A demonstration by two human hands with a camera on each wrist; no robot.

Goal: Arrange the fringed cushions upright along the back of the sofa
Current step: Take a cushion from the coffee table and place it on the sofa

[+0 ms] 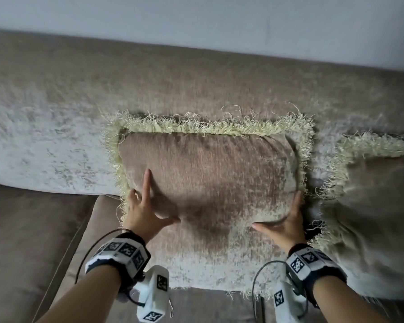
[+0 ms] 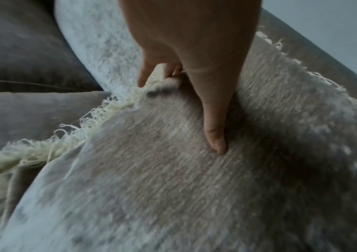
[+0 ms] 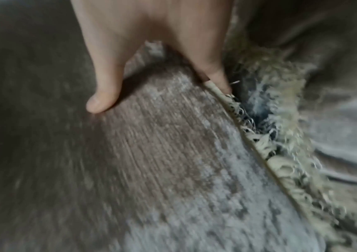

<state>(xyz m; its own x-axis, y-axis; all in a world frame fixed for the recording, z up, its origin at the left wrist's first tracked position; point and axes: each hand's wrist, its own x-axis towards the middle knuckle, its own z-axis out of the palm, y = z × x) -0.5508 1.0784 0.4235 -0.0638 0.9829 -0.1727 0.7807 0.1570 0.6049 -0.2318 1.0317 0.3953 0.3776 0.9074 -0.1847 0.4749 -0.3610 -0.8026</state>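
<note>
- The left hand [image 1: 145, 210] is set on the left edge of the fringed cushion [image 1: 210, 183]: the thumb and forefinger are spread straight on the front face, while the remaining fingers [image 2: 169, 69] are curled round the fringed edge.
- The right hand [image 1: 287, 220] is set on the right edge in the same way: the thumb is laid flat on the face, and the fingers [image 3: 214, 73] are tucked behind the seam, into the fringe.
- Loose fringe loops lie against the tucked fingers of both hands; if the hands are withdrawn quickly, threads may be snagged and the cushion pulled forward.
- Beyond the fingertips, the cushion is propped against the sofa back [image 1: 196, 78]; whether it is fully upright cannot be told. If it is released while leaning, a forward slump onto the seat [image 1: 33, 241] is judged likely.
- Just beyond the right fingers, a second cushion [image 1: 378, 206] is touching at the fringes; a sideways push may topple it.
</note>
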